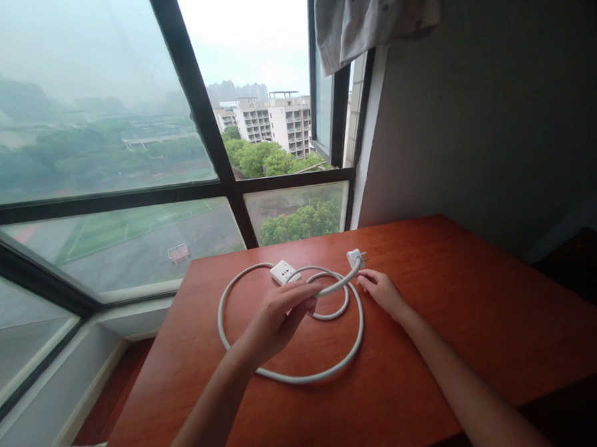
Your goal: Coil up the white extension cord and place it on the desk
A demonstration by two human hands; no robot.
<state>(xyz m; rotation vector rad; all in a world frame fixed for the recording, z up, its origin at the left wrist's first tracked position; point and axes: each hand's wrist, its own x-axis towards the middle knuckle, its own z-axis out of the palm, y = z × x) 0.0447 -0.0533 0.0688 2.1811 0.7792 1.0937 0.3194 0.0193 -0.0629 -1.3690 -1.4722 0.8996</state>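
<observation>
A white extension cord (296, 377) lies in loose loops on a reddish wooden table (458, 322). Its small square socket block (284, 272) rests at the far side of the loops. The plug (355, 258) with metal prongs sits to the right of the block. My left hand (278, 318) is closed in a pinch on the cable just behind the plug and holds that stretch slightly off the table. My right hand (382, 291) rests on the table beside the loop, fingers curled, its fingertips touching or almost touching the cable below the plug.
A large window (125, 159) with dark frames fills the left and back; its sill (133, 305) runs along the table's far-left edge. A grey wall (473, 121) stands to the right. Light cloth (367, 13) hangs above the window's right corner.
</observation>
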